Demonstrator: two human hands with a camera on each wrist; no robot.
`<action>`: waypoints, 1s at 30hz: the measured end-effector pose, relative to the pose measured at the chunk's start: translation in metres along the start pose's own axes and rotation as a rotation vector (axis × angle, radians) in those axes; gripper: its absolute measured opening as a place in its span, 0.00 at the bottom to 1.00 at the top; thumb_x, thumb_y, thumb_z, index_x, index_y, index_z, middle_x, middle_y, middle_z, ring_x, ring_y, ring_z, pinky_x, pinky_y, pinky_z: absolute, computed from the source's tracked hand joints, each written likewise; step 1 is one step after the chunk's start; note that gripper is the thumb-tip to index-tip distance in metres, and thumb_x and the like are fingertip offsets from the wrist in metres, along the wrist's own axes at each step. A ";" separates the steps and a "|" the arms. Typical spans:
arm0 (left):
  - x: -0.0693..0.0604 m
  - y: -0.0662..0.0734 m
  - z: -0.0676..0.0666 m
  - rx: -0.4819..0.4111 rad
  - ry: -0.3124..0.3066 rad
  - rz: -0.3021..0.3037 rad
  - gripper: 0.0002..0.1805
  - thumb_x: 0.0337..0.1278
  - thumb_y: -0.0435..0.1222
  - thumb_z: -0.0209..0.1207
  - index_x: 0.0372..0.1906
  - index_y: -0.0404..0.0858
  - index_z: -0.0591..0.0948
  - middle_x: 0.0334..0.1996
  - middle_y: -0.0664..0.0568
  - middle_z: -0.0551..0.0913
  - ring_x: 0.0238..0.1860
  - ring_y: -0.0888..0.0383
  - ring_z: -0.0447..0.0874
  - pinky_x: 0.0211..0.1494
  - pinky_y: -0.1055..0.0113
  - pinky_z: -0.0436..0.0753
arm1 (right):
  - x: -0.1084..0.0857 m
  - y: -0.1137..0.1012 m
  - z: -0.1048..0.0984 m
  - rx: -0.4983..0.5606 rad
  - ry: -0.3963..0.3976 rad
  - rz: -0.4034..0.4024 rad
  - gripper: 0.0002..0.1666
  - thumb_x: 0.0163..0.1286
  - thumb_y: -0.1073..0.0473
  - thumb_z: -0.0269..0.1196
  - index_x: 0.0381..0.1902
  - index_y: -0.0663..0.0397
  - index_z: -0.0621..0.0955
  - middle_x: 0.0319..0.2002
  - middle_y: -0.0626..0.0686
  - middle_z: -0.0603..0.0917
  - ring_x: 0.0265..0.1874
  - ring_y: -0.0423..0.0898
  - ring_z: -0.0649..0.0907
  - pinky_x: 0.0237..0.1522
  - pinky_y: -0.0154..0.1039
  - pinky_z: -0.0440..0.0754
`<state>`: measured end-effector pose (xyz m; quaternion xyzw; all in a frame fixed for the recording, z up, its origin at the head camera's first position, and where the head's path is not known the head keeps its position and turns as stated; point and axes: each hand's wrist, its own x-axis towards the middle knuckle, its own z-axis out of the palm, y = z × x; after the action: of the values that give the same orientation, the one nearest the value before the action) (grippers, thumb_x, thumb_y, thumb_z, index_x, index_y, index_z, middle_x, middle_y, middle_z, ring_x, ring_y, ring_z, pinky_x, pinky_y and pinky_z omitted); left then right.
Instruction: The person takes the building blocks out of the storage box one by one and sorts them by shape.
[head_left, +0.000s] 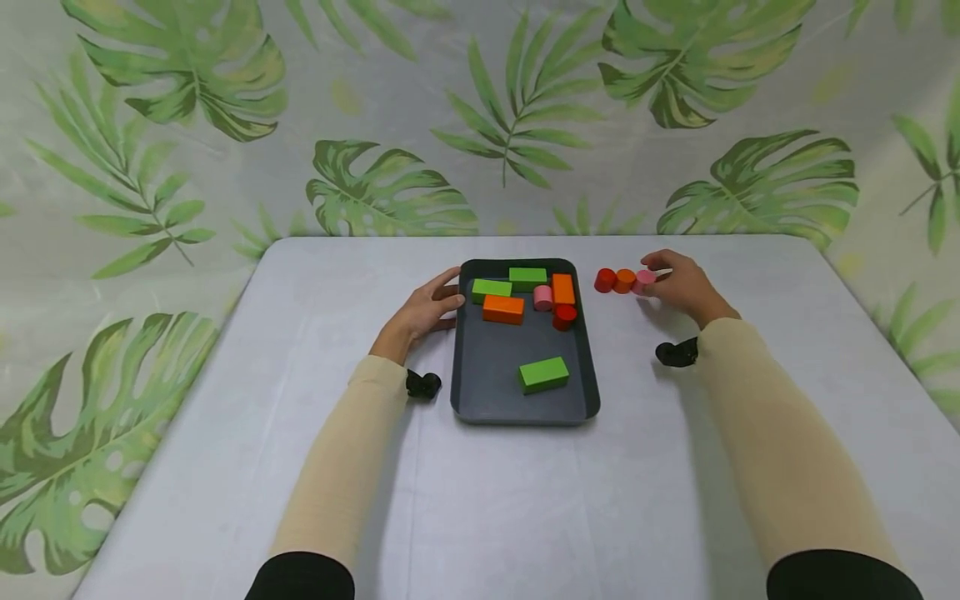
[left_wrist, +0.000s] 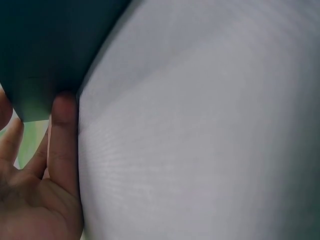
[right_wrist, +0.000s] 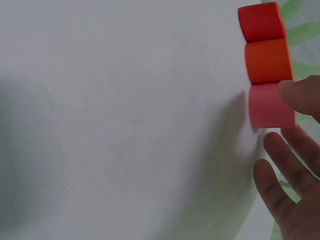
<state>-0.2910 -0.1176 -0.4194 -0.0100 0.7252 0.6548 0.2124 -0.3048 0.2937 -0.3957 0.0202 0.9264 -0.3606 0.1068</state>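
Observation:
A dark grey tray [head_left: 480, 400] lies on the table. My left hand [head_left: 429, 310] rests at its left side, fingers fairly straight against the wall; the left wrist view shows the fingers [left_wrist: 64, 145] touching the tray's side [left_wrist: 50, 45]. To the right of the tray, my right hand [head_left: 682, 287] pinches a pink cylinder [right_wrist: 270, 106] at the end of a row. Its thumb lies on the cylinder while the other fingers spread below. Touching it in line are an orange cylinder [head_left: 623, 281] and a red cylinder [head_left: 605, 280].
Inside the tray are green blocks [head_left: 543, 375], orange blocks [head_left: 503, 309], a pink cylinder [head_left: 543, 297] and a red cylinder [head_left: 565, 317], mostly toward the far end. A white cloth covers the table [head_left: 480, 500]; a leaf-patterned sheet [head_left: 525, 117] hangs behind.

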 end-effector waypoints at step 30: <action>0.000 0.000 0.001 0.012 -0.006 0.001 0.35 0.73 0.35 0.54 0.77 0.61 0.58 0.77 0.49 0.61 0.71 0.48 0.70 0.73 0.50 0.73 | -0.018 -0.115 0.026 -0.296 0.038 -0.493 0.22 0.70 0.63 0.59 0.61 0.65 0.76 0.60 0.65 0.77 0.58 0.63 0.76 0.62 0.59 0.75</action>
<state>-0.2911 -0.1168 -0.4199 -0.0062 0.7285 0.6506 0.2143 -0.2952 0.1916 -0.3340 -0.2148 0.9477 -0.2361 0.0000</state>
